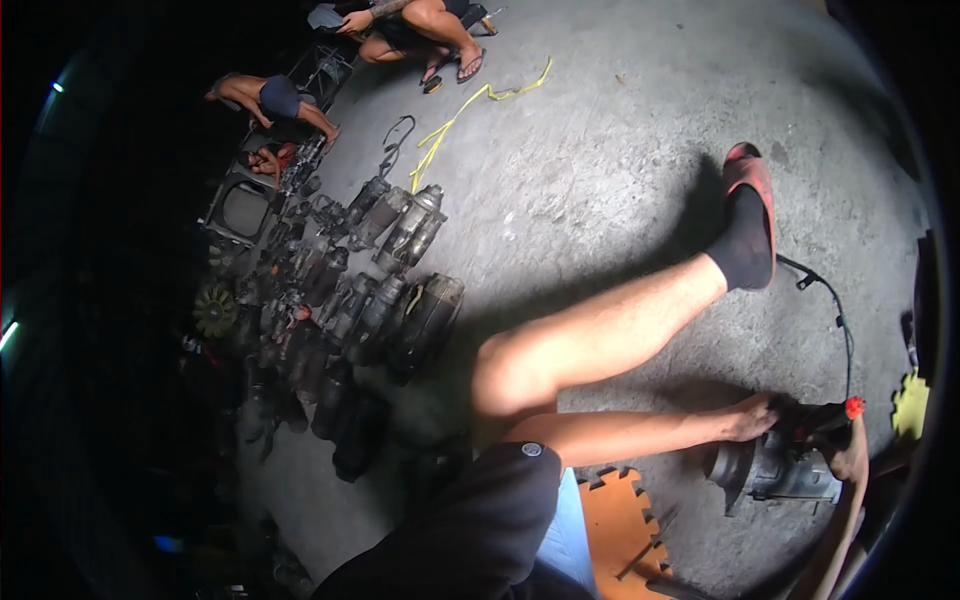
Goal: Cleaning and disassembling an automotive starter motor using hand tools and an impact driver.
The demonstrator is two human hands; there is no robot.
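A grey metal starter motor lies on the concrete floor at the right, with a flared end on its left side. My left hand reaches over from the left and is closed on the dark upper part of it; the fingertips are in shadow. At the motor's right end my right hand is bent around it, its fingers partly hidden. A small red piece shows just above my right thumb. From there a black cable curves away across the floor, past my foot.
Many greasy starter motors crowd the floor at the left, with a pale fan beside them. My outstretched leg ends in a red slipper. An orange foam mat lies below. Yellow strap and other people are farther off.
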